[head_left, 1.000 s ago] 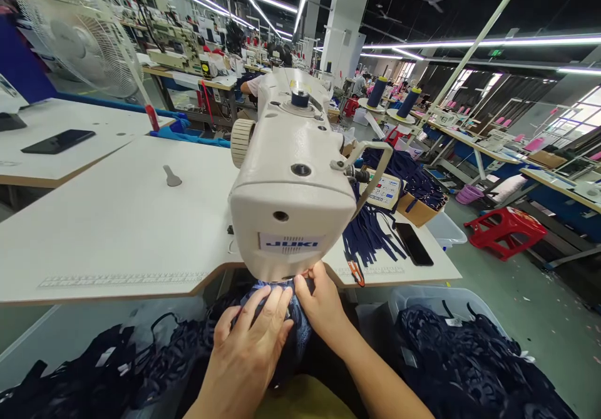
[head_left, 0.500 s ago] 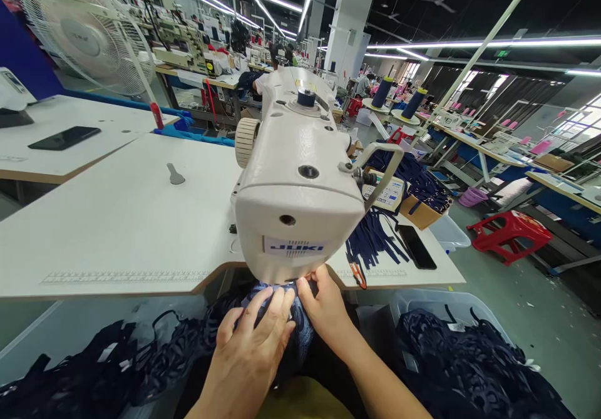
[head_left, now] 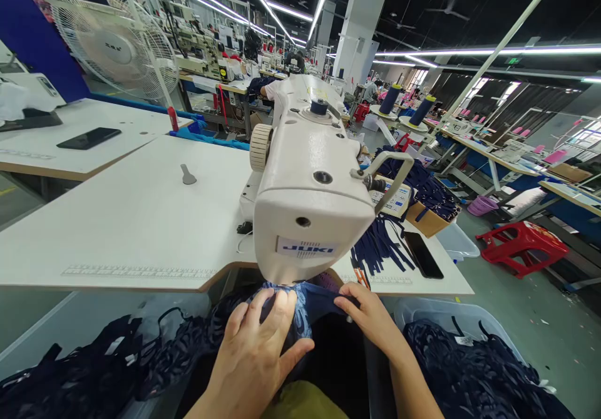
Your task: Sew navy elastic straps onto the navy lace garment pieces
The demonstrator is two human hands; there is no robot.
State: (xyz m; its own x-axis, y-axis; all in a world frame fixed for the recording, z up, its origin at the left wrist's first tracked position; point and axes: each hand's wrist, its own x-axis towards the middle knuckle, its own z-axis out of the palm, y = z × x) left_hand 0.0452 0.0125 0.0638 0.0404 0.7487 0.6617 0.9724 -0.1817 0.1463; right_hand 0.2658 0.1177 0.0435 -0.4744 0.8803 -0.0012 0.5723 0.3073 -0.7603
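A: Your navy cloth [head_left: 323,299] is at the front edge of the white table [head_left: 141,231], just below the head of the sewing machine [head_left: 314,212]. Which way does it point?

B: The part that you stretch has its long axis crosswise, from your left fingers toward your right hand [head_left: 373,317]. Its right end points to your right and dips a little (the other end goes under the machine head and your left hand, so I cannot tell where it finishes).

A: And the pale blue lace [head_left: 303,312]?

B: This one hangs more up and down, from below the machine head toward your lap, between your two hands.

A: Your left hand [head_left: 257,350] lies palm down over the cloth. Its fingers are extended forward, near to each other, and the thumb stands away to the right.

B: Your right hand is different: the thumb and forefinger pinch the navy cloth near its right end, well apart from your left hand.

A: To the right of the machine, on the table, you have a bunch of navy strips [head_left: 382,243], and just beside it a black phone [head_left: 423,255]. Its long side runs obliquely, with the near end more to the right.

B: Below the table, a clear bin [head_left: 469,309] with dark lacy pieces [head_left: 474,356] stands at your right side.
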